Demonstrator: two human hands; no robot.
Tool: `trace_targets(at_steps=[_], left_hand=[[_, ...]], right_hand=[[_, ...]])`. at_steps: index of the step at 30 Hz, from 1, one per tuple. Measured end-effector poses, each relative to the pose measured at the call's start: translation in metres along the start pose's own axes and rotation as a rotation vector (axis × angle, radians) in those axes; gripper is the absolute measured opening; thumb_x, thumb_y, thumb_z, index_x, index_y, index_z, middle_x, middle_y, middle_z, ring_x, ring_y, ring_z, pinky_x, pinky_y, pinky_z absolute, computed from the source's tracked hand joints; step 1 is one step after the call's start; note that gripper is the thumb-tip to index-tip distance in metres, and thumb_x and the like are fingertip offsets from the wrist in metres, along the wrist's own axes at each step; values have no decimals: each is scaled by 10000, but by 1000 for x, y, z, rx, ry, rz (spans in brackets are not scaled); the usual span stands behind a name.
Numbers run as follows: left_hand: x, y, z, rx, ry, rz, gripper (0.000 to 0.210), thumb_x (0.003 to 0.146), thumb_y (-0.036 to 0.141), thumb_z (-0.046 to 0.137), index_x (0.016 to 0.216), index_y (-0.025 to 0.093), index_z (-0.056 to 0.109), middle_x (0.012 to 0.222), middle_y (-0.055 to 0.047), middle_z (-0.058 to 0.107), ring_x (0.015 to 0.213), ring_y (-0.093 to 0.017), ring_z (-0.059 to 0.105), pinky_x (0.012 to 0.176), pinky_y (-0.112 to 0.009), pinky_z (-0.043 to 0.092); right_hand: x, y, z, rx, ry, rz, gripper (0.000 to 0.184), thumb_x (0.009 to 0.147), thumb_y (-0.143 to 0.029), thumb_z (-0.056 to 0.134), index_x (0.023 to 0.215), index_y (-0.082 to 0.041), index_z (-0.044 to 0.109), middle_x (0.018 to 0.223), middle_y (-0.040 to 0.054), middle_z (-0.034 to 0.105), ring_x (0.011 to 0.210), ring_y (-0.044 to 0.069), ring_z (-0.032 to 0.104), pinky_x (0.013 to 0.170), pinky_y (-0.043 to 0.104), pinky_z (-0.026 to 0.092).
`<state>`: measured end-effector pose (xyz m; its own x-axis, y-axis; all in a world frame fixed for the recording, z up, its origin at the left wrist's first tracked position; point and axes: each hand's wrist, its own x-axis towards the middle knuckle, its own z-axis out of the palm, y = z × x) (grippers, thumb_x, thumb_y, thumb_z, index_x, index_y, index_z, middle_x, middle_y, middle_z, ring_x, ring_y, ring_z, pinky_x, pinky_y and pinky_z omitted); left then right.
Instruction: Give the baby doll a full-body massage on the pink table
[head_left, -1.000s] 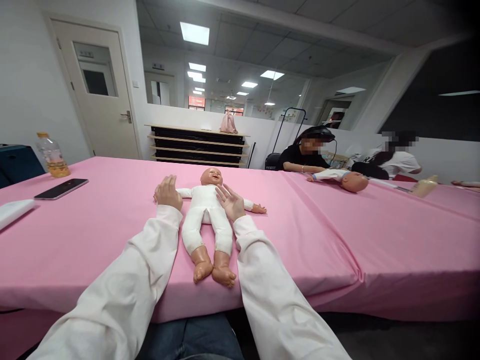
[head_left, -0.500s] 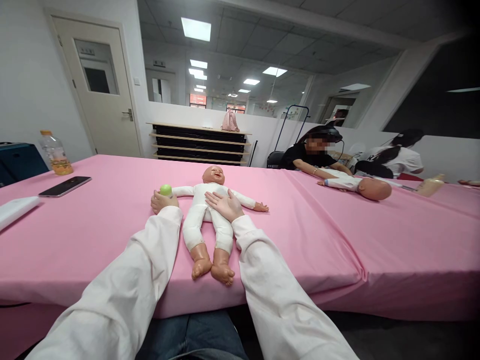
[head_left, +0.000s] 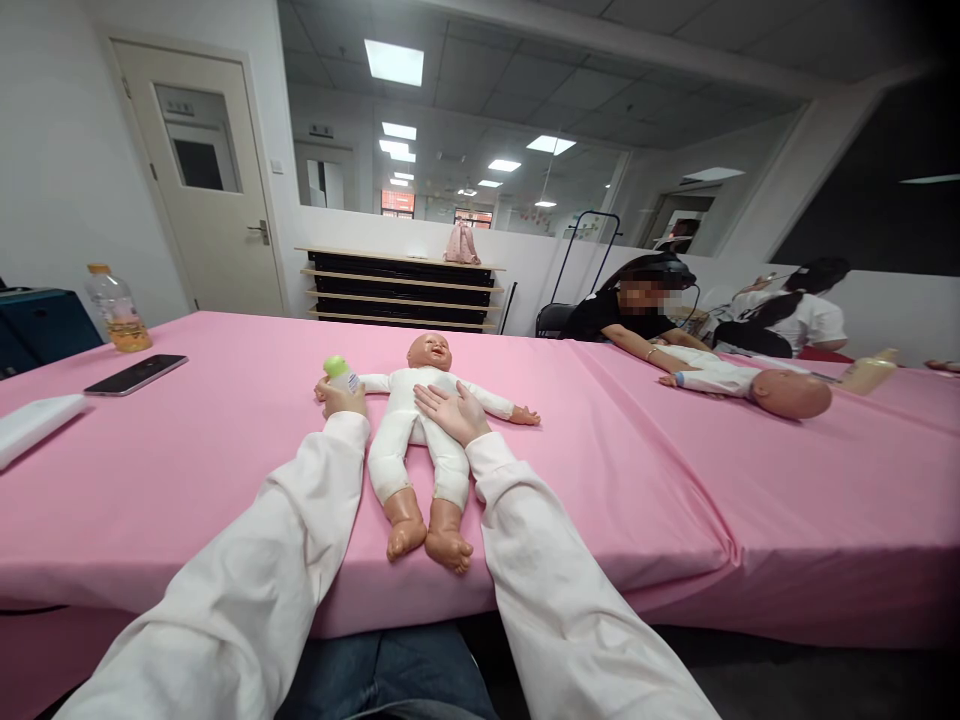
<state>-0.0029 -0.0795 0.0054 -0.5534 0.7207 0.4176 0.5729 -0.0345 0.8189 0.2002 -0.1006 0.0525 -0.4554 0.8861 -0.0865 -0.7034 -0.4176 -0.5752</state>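
A baby doll [head_left: 399, 396] with a white cloth body lies on its back on the pink-covered table [head_left: 225, 480], feet toward me. My left hand [head_left: 343, 400] is wrapped round a small white bottle with a green cap [head_left: 342, 374], beside the doll's arm on the left. The bottle leans to the right, its label partly showing. Over the doll's belly, my right hand [head_left: 454, 412] is palm up with fingers stretched out and nothing in it. Whether the back of that hand touches the doll I cannot tell.
At the left are a phone [head_left: 136, 374], a white object [head_left: 37, 430] and a drink bottle [head_left: 120, 312]. On the right a person in black [head_left: 600, 318] handles a second doll [head_left: 787, 392], near a yellowish bottle [head_left: 868, 372]. Folds [head_left: 697, 500] run through the cloth.
The bottle in my left hand has tilted, so more of its white body shows. My right hand stays over the doll. On the right, the other person's doll has shifted rightward.
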Motion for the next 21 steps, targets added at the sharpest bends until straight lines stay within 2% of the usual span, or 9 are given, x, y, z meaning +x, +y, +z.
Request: trace_targets(at_steps=[2, 3, 8, 10, 11, 13, 16, 19, 21], left_hand=[[-5, 14, 0, 41, 76, 21, 668, 769, 345, 596, 1332, 139, 301, 1212, -196, 542, 1098, -323, 537, 898, -490, 408], [-9, 20, 0, 68, 103, 105, 641, 749, 338, 616, 1304, 138, 366, 1210, -177, 556, 1108, -312, 526, 928, -463, 393], [-34, 37, 1, 123, 24, 967, 311, 789, 243, 524, 1074, 237, 648, 1173, -69, 629, 1079, -258, 536, 921, -385, 368], [-41, 39, 2, 117, 9, 1182, 294, 814, 204, 486, 1011, 294, 685, 1134, -23, 656, 1061, -227, 553, 889, -359, 369], [-42, 39, 2, 118, 26, 1221, 307, 824, 191, 472, 1002, 310, 691, 1125, -11, 662, 1059, -219, 556, 880, -354, 366], [-43, 39, 2, 124, 73, 1205, 310, 832, 195, 464, 1003, 311, 695, 1116, -10, 667, 1056, -221, 560, 873, -359, 361], [-39, 37, 2, 125, 120, 1063, 309, 825, 306, 502, 1078, 252, 671, 1092, -60, 671, 994, -249, 579, 837, -372, 379], [-34, 35, 1, 93, 209, 862, 520, 797, 459, 539, 1197, 131, 589, 1054, -132, 666, 902, -266, 593, 772, -369, 408], [-32, 35, 1, 78, 238, 815, 579, 796, 486, 534, 1220, 92, 561, 1043, -152, 661, 888, -268, 591, 766, -368, 413]], right_hand=[[2, 0, -1, 3, 19, -14, 557, 944, -450, 157, 1350, -86, 274, 1433, 208, 340, 1259, 215, 466, 992, 430, 444], [2, -1, -1, 5, 29, -27, 563, 944, -452, 139, 1351, -86, 273, 1418, 209, 362, 1242, 210, 483, 994, 431, 439], [3, -1, -5, -16, 33, -58, 614, 938, -475, 72, 1294, -76, 373, 1235, 187, 543, 1107, 213, 570, 965, 427, 447], [1, 0, -5, -36, 33, -47, 608, 939, -485, 84, 1257, -85, 414, 1154, 172, 588, 1046, 219, 597, 920, 420, 472], [-1, 0, -5, -43, 34, -43, 599, 941, -485, 86, 1250, -95, 419, 1127, 163, 601, 1020, 217, 607, 896, 416, 484], [-2, 0, -4, -51, 25, -43, 589, 946, -477, 74, 1252, -110, 419, 1091, 143, 620, 974, 204, 622, 861, 402, 499], [-1, 0, -1, -17, 10, -66, 583, 956, -460, 86, 1280, -95, 405, 1063, 124, 635, 939, 181, 629, 864, 360, 497], [1, 0, 0, 18, 27, -94, 566, 962, -432, 87, 1321, -85, 353, 1081, 130, 632, 960, 173, 630, 902, 357, 477], [2, 0, 0, 12, 33, -98, 561, 962, -427, 82, 1322, -88, 347, 1084, 134, 631, 965, 174, 632, 917, 363, 469]])
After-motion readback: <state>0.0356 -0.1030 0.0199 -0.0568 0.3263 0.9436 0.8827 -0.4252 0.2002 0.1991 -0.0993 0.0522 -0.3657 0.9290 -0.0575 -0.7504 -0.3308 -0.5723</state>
